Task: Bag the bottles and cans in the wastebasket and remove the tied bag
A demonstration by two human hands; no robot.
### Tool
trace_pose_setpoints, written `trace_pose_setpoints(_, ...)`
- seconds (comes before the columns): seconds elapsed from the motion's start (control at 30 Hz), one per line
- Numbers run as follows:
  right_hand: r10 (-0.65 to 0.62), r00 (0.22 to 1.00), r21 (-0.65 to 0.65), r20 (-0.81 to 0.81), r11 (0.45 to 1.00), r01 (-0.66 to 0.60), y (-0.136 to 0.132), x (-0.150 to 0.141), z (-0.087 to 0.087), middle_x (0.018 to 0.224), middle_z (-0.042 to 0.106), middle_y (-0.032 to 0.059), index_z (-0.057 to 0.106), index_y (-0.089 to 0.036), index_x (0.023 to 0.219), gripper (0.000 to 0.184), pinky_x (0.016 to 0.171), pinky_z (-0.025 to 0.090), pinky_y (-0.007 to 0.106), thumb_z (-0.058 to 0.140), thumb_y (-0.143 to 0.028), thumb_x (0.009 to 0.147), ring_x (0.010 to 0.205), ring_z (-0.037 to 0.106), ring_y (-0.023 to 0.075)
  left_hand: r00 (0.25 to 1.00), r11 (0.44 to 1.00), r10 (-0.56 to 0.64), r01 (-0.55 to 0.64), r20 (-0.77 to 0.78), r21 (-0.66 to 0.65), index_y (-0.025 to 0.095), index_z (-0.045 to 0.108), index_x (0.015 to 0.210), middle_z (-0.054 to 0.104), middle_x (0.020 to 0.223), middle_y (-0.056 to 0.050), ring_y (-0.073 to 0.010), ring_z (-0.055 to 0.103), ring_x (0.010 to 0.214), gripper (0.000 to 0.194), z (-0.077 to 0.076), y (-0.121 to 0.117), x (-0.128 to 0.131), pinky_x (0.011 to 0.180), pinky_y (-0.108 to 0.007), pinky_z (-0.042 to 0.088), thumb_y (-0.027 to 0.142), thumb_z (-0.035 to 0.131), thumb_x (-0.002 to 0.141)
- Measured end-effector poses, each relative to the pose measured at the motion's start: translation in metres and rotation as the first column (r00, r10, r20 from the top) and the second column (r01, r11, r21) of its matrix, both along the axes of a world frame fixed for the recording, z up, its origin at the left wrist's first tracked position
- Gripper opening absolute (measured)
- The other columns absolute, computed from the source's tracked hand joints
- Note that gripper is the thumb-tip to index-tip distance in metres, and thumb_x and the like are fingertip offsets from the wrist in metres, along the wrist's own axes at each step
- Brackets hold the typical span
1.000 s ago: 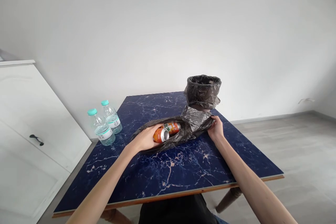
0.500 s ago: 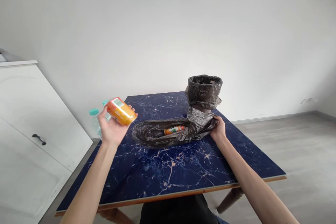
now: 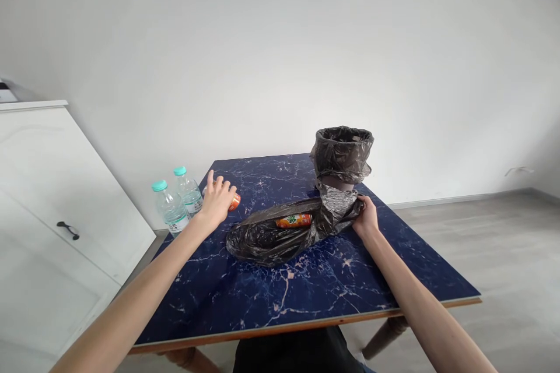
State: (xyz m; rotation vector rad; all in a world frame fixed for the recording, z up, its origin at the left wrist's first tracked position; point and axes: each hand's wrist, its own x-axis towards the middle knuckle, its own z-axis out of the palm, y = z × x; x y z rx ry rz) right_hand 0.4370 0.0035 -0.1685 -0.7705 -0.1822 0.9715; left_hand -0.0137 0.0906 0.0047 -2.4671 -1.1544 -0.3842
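My left hand (image 3: 215, 203), palm down, is wrapped over an orange drink can (image 3: 235, 202); its fingers cover most of the can. Whether the can rests on the table is hard to tell. A black plastic bag (image 3: 262, 250) lies on its side, its mouth partly open. Inside it, a second orange can (image 3: 294, 221) with a green mark shows through the opening. At the bag's right end, my right hand (image 3: 366, 218) pinches the gathered plastic. Left of my left hand stand two clear bottles with teal caps, a nearer bottle (image 3: 170, 210) and a farther bottle (image 3: 189, 191).
A bin (image 3: 342, 154) lined with black plastic stands behind the bag, near my right hand. Everything sits on a blue marbled table (image 3: 245, 303) with a wooden edge. To the left is a white cabinet (image 3: 52, 186) with a dark handle; a pale wall rises behind.
My left hand has turned palm down and moved right with the can, uncovering the bottles. The bag's left end has shifted slightly toward me. My right hand keeps its hold on the bag.
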Motion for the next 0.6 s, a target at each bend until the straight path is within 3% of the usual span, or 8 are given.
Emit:
trace_pose_setpoints(0.13,0.015,1.000,-0.013,0.000,1.000,-0.015,0.001,-0.001,0.000,0.096,0.071,0.0020,0.070,-0.016,0.104,0.029,0.073,0.060,0.031,0.067,-0.045,0.106,0.079,0.069,0.0150,0.997,0.999,0.022,-0.025,-0.075,-0.047,0.021,0.076,0.096,0.075,0.099,-0.016,-0.0492,0.053,0.133,0.028,-0.015,0.022,0.003,0.124,-0.076,0.014,0.017,0.071,0.069)
trace_pose_setpoints(0.3,0.020,1.000,-0.014,-0.005,1.000,-0.020,0.003,-0.002,0.000,0.097,0.072,0.0025,0.070,-0.016,0.104,0.028,0.075,0.061,0.032,0.067,-0.044,0.106,0.080,0.069,0.0154,0.995,0.994,0.054,-0.061,-0.082,-0.087,0.023,0.080,0.101,0.075,0.094,-0.015,-0.0467,0.055,0.132,0.028,-0.034,0.038,0.005,0.122,-0.079,0.012,0.031,0.064,0.080)
trace_pose_setpoints(0.47,0.036,0.999,-0.012,0.002,0.999,-0.036,0.003,-0.002,0.001,0.096,0.072,0.0023,0.070,-0.016,0.103,0.029,0.074,0.061,0.032,0.067,-0.045,0.106,0.079,0.070,0.0153,0.997,0.990,0.064,-0.070,-0.049,-0.125,0.026,0.082,0.108,0.077,0.098,-0.016,-0.0457,0.056,0.131,0.033,-0.047,0.036,0.009,0.122,-0.077,0.013,0.035,0.062,0.084)
trace_pose_setpoints(0.6,0.043,0.999,-0.017,0.011,0.999,-0.042,0.003,-0.002,0.001,0.100,0.072,0.0034,0.070,-0.017,0.106,0.028,0.076,0.061,0.033,0.067,-0.045,0.106,0.083,0.070,0.0159,0.998,0.988,0.061,-0.062,-0.011,-0.145,0.026,0.081,0.112,0.077,0.105,-0.018,-0.0468,0.054,0.134,0.035,-0.045,0.026,0.011,0.121,-0.077,0.016,0.036,0.062,0.085)
